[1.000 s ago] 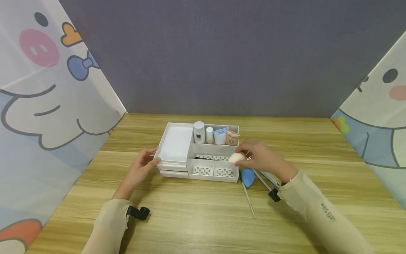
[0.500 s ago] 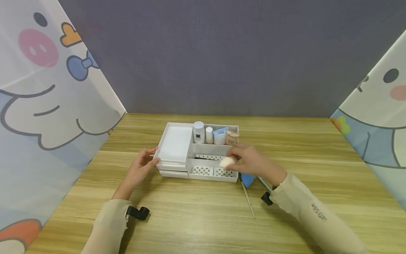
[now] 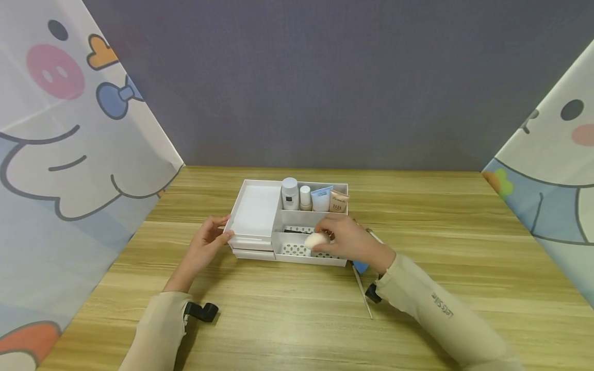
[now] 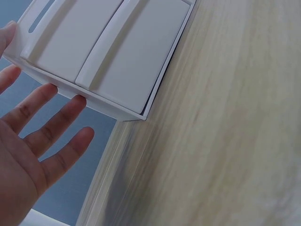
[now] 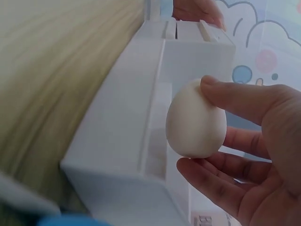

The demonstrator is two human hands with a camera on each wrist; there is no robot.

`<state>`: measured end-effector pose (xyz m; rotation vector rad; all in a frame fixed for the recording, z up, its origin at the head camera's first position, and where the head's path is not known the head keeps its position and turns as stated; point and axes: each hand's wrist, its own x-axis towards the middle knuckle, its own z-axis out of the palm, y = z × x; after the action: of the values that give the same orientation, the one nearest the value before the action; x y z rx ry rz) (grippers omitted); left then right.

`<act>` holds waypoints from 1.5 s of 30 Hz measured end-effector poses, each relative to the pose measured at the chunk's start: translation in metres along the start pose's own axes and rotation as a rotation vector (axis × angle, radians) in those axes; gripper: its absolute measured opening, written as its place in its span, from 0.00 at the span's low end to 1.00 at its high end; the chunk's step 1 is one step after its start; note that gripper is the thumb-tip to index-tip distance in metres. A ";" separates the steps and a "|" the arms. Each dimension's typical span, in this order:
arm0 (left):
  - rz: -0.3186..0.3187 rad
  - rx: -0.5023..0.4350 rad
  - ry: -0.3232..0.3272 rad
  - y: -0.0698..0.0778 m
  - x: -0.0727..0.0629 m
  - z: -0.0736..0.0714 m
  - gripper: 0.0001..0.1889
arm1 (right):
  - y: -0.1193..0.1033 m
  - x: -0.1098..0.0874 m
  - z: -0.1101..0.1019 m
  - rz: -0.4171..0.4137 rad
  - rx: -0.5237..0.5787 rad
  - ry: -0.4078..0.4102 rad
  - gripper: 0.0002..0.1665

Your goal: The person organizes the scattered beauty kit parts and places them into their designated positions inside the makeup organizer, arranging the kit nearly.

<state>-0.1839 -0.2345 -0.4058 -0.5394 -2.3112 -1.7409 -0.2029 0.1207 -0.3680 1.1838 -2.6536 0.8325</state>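
The left hand (image 3: 204, 249) steadies the near left corner of a white organizer (image 3: 311, 260), its thumb on the front and its fingers (image 4: 56, 123) nearly straight and spread along the side; the little finger stands free of the edge. The right hand (image 3: 351, 238) reaches in from the right, palm turned inward, thumb and fingers pinching a white egg-shaped sponge (image 3: 316, 240). The sponge is over the front part of the organizer, by the divider between its middle and front compartments; I cannot tell whether it touches anything below.

The organizer sits on the wooden tabletop (image 3: 255, 319). Its left side has a shallow tray (image 3: 255, 208) above two drawers (image 3: 252, 246). The rear compartment holds a white bottle (image 3: 290, 197), a smaller white-capped bottle (image 3: 305, 198), a blue-and-white tube (image 3: 322, 201) and a beige tube (image 3: 338, 202) marked "BB". A thin dark item (image 3: 292, 231) lies in the middle compartment, partly hidden.
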 end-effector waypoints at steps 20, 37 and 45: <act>0.023 -0.025 -0.002 -0.002 0.000 0.000 0.13 | -0.015 0.024 0.034 0.064 -0.029 0.001 0.17; 0.050 -0.049 0.010 -0.003 -0.001 -0.001 0.13 | -0.026 0.026 0.045 0.089 -0.068 -0.020 0.17; 0.042 -0.051 0.010 -0.003 0.000 -0.001 0.13 | -0.025 0.025 0.044 0.058 -0.067 -0.003 0.17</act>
<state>-0.1848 -0.2360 -0.4085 -0.5828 -2.2377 -1.7830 -0.1975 0.0677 -0.3863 1.0987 -2.7075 0.7440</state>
